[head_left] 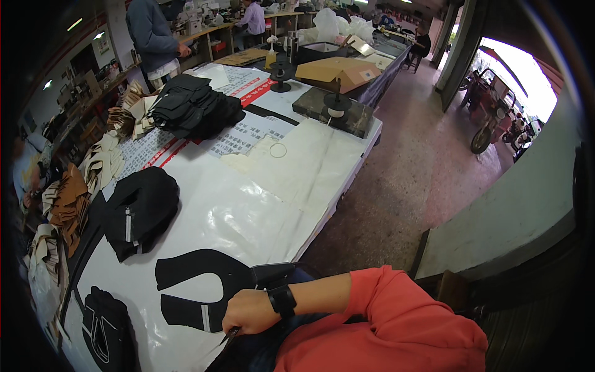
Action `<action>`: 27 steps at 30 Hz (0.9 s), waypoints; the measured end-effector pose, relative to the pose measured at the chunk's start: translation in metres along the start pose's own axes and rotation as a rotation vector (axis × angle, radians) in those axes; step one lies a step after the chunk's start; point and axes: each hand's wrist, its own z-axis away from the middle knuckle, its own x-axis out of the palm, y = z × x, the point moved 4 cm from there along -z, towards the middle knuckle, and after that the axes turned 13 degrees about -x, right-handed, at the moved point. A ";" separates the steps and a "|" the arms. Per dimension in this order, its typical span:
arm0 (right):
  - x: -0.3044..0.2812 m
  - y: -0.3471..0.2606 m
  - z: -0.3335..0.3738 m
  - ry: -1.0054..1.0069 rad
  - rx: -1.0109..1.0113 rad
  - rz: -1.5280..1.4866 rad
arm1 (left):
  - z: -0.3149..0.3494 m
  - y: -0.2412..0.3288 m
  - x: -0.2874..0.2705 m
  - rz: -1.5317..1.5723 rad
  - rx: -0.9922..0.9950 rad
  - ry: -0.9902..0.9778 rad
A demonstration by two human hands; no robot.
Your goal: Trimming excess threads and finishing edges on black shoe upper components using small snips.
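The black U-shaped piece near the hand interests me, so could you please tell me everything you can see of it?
The black piece is flat and matte, apparently fabric. Two broad arms curve round a gap that opens toward the picture's left and shows white beneath; a narrow pale strip crosses the lower arm. It lies on the white-covered table. The right hand overlaps the lower arm's right end and hides part of it; whether it presses there, I cannot tell.

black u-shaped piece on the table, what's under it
White sheeting shows around the black piece and through its open middle; whatever lies directly beneath it is covered.
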 end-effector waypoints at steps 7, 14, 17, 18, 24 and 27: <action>-0.027 -0.013 -0.004 -0.249 -0.005 0.060 | -0.022 -0.220 -0.171 -0.342 -0.267 0.597; -0.093 0.022 -0.017 0.092 0.066 0.090 | -0.045 -0.204 -0.204 -0.132 -0.340 0.676; -0.133 0.026 -0.022 0.357 0.217 -0.237 | -0.065 -0.147 -0.161 0.167 -0.334 0.490; -0.140 0.029 -0.020 0.442 0.223 -0.259 | -0.069 -0.120 -0.145 0.166 -0.294 0.412; -0.201 0.047 0.025 0.692 0.369 0.240 | -0.063 0.024 -0.067 0.041 -0.081 0.143; -0.223 0.039 0.043 0.931 0.390 0.825 | -0.053 0.063 -0.032 0.084 0.096 -0.030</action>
